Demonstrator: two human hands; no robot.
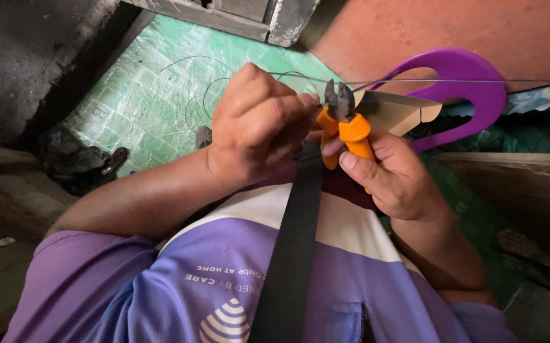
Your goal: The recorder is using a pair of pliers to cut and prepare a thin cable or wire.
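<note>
My right hand [397,176] grips the orange handles of small cutting pliers [341,121], whose dark jaws close around a thin steel wire [452,80] stretched to the right. My left hand [257,124] is curled beside the plier jaws, pinching the wire's near end. Loose loops of the same wire [206,89] lie beyond it over the green floor. Behind the pliers sits a folded piece of brown cardboard [397,111].
A purple plastic ring-shaped object [475,89] lies behind the cardboard. A green patterned mat [154,95] covers the floor, with an orange-red surface [440,28] at top right and dark concrete [21,57] at left. A black strap [294,248] crosses my purple shirt.
</note>
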